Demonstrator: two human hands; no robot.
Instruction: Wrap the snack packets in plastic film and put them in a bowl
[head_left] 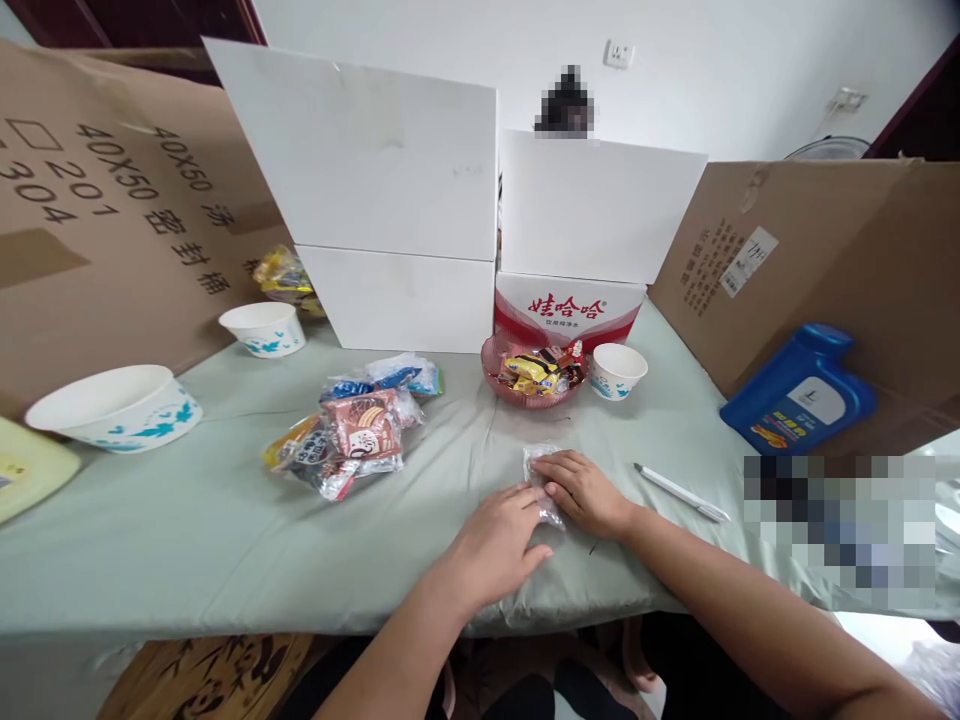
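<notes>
A clear, crinkled plastic packet lies on the cloth-covered table in front of me. My left hand rests on its left side, fingers flat and thumb held apart. Across its upper part lies my right hand, with the fingers stretched over the plastic. Both hands partly cover the packet, so its contents cannot be made out. Beyond them stands a pink glass bowl of wrapped sweets, with a white paper cup beside it. A white pen lies to the right of my right hand.
A pile of wrapped snacks lies to the left. Further left stand a large paper bowl and a smaller one. White box panels rise at the back. A blue bottle leans by the right cardboard.
</notes>
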